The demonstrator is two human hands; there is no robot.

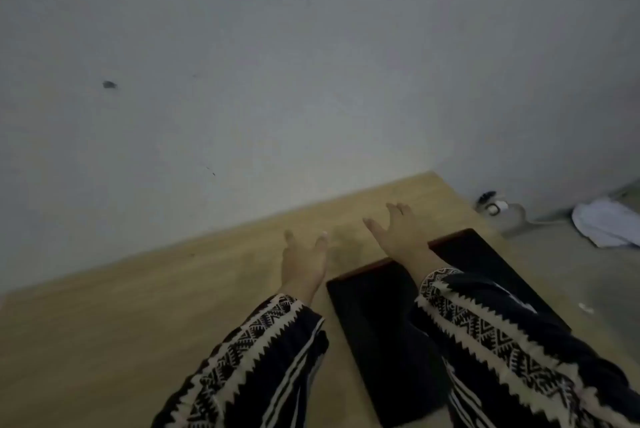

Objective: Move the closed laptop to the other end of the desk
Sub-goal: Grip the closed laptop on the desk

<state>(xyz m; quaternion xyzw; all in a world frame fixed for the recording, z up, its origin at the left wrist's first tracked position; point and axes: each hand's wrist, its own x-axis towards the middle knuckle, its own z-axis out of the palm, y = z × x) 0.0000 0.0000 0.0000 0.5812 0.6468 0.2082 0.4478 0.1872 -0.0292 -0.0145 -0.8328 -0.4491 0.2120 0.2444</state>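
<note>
A closed black laptop (377, 327) lies flat on the light wooden desk (138, 316), near the desk's right end. My right hand (398, 233) hovers above the laptop's far edge with fingers spread and nothing in it; its patterned sleeve crosses over the lid. My left hand (303, 261) is just left of the laptop's far left corner, over bare desk, fingers apart and holding nothing. Neither hand grips the laptop.
A pale wall (311, 63) runs along the desk's far edge. Past the desk's right end, on the floor, lie a white cloth (602, 225) and a small dark and white object (491, 204) with a cable. The desk stretches away to the left.
</note>
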